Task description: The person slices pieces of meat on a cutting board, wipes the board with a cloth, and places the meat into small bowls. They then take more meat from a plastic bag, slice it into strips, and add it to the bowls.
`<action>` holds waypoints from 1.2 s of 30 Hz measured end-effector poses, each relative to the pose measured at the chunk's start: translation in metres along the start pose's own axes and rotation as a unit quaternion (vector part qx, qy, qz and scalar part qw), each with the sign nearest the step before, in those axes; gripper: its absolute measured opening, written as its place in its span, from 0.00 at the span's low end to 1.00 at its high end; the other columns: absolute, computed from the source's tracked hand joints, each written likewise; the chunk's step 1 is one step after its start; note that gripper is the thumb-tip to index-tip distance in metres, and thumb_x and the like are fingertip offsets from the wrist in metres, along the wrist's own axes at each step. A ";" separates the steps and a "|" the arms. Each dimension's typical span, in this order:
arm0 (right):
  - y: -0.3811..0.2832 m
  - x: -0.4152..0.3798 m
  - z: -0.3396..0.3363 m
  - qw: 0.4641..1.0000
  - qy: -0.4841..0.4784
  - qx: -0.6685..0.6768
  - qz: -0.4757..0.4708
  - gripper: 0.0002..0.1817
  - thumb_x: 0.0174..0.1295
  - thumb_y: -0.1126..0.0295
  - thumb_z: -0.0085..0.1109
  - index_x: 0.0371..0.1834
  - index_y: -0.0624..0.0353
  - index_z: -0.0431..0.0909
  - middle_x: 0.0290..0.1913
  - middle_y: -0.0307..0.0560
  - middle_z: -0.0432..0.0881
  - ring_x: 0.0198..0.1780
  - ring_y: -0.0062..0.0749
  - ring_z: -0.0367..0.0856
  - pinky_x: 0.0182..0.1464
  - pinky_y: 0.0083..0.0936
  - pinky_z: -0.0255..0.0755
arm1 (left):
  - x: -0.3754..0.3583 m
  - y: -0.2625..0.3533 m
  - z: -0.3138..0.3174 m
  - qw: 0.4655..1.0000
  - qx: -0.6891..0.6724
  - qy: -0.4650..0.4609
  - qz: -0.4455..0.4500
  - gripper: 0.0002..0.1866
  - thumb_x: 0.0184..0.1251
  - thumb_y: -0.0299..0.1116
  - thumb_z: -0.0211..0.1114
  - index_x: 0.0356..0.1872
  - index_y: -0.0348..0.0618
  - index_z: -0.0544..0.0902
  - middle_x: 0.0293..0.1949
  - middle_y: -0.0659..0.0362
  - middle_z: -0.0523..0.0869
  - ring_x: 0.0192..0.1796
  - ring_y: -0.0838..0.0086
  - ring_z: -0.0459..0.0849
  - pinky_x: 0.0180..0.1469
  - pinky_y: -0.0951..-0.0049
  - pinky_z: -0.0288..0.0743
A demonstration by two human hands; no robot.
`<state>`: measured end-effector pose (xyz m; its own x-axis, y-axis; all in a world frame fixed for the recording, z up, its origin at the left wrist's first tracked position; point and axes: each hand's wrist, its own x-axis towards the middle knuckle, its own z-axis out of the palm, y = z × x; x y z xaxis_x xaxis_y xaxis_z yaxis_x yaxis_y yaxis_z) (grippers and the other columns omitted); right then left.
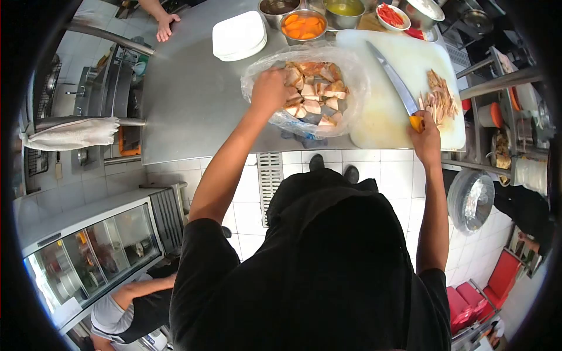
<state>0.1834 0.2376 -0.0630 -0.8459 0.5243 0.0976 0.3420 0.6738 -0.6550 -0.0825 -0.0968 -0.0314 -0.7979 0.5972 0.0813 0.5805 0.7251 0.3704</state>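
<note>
My left hand reaches over the left rim of a clear plastic bag spread open on the steel table. Its fingers are curled against the meat, and whatever they grip is hidden. Chunks of cooked meat with browned edges lie inside the bag. My right hand is closed around the yellow handle of a large kitchen knife. The blade lies over the white cutting board, pointing away to the upper left. Beside the knife, a pile of thin meat slices rests on the board's right part.
White lidded containers are stacked behind the bag. Along the back stand a pot of sliced carrots, a pot of yellow liquid and a bowl of red strips. Another person's hand rests on the table's far left.
</note>
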 end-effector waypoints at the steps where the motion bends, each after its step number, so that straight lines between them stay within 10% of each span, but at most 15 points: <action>1: 0.002 0.000 0.001 1.000 0.002 0.004 -0.005 0.21 0.58 0.81 0.66 0.54 0.59 0.74 0.36 0.45 0.81 0.37 0.29 0.78 0.42 0.27 0.74 | 0.006 -0.003 -0.001 0.999 -0.007 -0.029 -0.017 0.22 0.51 0.39 0.79 0.48 0.41 0.91 0.48 0.45 0.87 0.51 0.50 0.86 0.58 0.56 0.79; 4: 0.003 -0.001 0.000 1.000 -0.003 0.002 0.001 0.21 0.57 0.82 0.66 0.54 0.59 0.74 0.37 0.46 0.81 0.38 0.30 0.79 0.43 0.27 0.74 | 0.016 -0.010 -0.001 0.999 0.023 -0.032 0.005 0.20 0.54 0.42 0.77 0.46 0.43 0.92 0.47 0.46 0.89 0.49 0.52 0.88 0.55 0.55 0.81; 7: -0.001 -0.001 -0.003 0.999 -0.019 0.010 0.034 0.22 0.54 0.78 0.68 0.53 0.59 0.75 0.49 0.58 0.85 0.51 0.55 0.84 0.54 0.40 0.77 | 0.019 0.002 -0.002 0.996 0.071 -0.043 -0.008 0.18 0.58 0.45 0.72 0.46 0.47 0.92 0.45 0.48 0.90 0.50 0.52 0.88 0.54 0.56 0.81; 20: -0.008 -0.002 -0.006 1.000 -0.002 0.019 -0.001 0.22 0.54 0.77 0.66 0.54 0.58 0.76 0.52 0.60 0.83 0.54 0.60 0.82 0.56 0.45 0.76 | -0.017 0.038 -0.039 0.941 -0.166 0.223 -0.194 0.12 0.61 0.34 0.66 0.38 0.35 0.90 0.29 0.50 0.91 0.32 0.63 0.90 0.40 0.63 0.83; 33: 0.002 0.001 -0.066 0.994 -0.103 0.014 0.015 0.19 0.66 0.68 0.53 0.57 0.65 0.69 0.40 0.74 0.84 0.46 0.71 0.83 0.52 0.54 0.75 | -0.009 0.232 0.073 0.742 -0.634 -0.134 -0.169 0.12 0.68 0.31 0.68 0.44 0.29 0.86 0.32 0.56 0.88 0.31 0.76 0.86 0.36 0.77 0.81; 36: -0.006 -0.006 -0.084 0.990 -0.137 -0.014 0.031 0.23 0.67 0.69 0.53 0.63 0.66 0.66 0.38 0.74 0.84 0.44 0.70 0.84 0.51 0.55 0.75 | 0.010 0.233 0.114 0.893 -0.418 -0.121 -0.113 0.11 0.65 0.31 0.70 0.40 0.31 0.88 0.35 0.54 0.88 0.30 0.73 0.87 0.36 0.74 0.81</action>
<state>0.2213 0.2743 0.0036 -0.9014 0.4057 -0.1515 0.4038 0.6609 -0.6326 0.0636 0.1171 -0.0494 -0.7622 0.5982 -0.2475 0.0050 0.3877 0.9218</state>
